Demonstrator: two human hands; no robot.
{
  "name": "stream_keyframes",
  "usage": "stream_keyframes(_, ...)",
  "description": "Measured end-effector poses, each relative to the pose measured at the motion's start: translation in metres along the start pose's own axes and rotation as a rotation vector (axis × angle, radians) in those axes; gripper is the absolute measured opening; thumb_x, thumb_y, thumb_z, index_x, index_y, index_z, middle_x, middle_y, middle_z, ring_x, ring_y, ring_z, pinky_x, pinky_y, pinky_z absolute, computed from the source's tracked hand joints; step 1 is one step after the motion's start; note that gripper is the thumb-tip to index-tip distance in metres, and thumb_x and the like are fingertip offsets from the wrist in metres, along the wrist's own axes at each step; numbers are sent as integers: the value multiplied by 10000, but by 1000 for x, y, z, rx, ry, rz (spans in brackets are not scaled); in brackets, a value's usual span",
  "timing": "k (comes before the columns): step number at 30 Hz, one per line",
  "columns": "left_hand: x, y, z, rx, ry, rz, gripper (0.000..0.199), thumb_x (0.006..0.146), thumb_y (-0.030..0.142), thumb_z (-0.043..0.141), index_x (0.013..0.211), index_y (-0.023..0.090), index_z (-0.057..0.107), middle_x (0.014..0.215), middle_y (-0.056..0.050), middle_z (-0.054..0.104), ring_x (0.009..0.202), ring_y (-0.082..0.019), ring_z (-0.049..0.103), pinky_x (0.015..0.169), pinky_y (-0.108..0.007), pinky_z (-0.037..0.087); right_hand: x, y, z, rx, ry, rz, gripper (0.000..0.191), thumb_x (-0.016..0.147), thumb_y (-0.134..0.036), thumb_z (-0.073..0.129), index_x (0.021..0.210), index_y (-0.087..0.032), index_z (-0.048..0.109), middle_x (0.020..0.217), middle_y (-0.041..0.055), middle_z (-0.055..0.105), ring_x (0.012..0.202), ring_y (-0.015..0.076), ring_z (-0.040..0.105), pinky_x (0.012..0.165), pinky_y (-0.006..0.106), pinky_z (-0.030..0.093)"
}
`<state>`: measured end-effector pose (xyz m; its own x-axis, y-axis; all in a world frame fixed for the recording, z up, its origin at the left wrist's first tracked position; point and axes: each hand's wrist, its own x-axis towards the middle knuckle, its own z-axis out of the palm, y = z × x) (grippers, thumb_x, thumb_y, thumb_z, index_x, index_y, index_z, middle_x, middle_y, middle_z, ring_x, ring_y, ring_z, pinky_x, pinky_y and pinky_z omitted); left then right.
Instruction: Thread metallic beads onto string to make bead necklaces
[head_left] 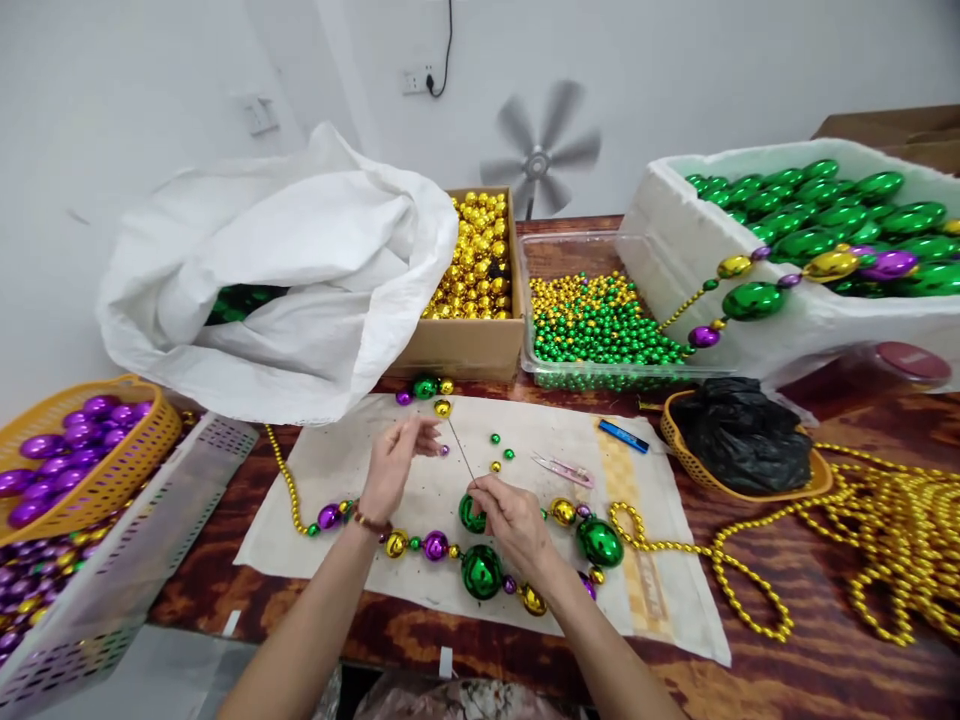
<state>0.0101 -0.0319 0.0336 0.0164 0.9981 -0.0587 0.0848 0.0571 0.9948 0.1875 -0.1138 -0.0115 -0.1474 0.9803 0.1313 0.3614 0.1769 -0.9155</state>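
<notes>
My right hand pinches a thin dark string above the cloth. The string runs up to a gold bead. Beside it, my left hand has its fingers stretched out and apart, holding nothing visible. Just past its fingertips is a small purple bead. Partly hidden behind my right fingers is a green ball bead. A strand of mixed beads curves below both hands, with a large green bead and a purple bead on it. Loose small green beads lie to the right.
A white cloth covers the table's middle. Pink scissors and a blue marker lie on it. Behind stand a cardboard box, a clear bin and a foam box. Gold bead chains pile up at right.
</notes>
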Motion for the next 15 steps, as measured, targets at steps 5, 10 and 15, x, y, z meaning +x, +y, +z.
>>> stream_keyframes(5,72,-38,5,494,73,-177,454,833,614,590,774,169,663,751,-92,714,577,-198,652,606,-299,446,-3,-18,-8,262,15,76,267,985,-372,439,828,-210,581,627,-32,554,485,104,522,516,210,405)
stream_keyframes(10,95,-46,18,644,106,-197,426,731,583,705,569,209,582,622,-128,679,838,-337,695,740,-363,432,-8,-47,-21,472,-16,106,291,972,-441,486,884,-193,610,621,-31,547,466,96,526,460,196,394)
stream_keyframes(15,93,-50,20,614,129,-182,294,697,427,750,596,210,578,744,-145,712,1017,-365,660,819,-390,434,-12,-48,-20,500,-26,123,296,952,-448,519,1014,-182,632,637,-27,582,475,101,556,478,203,435)
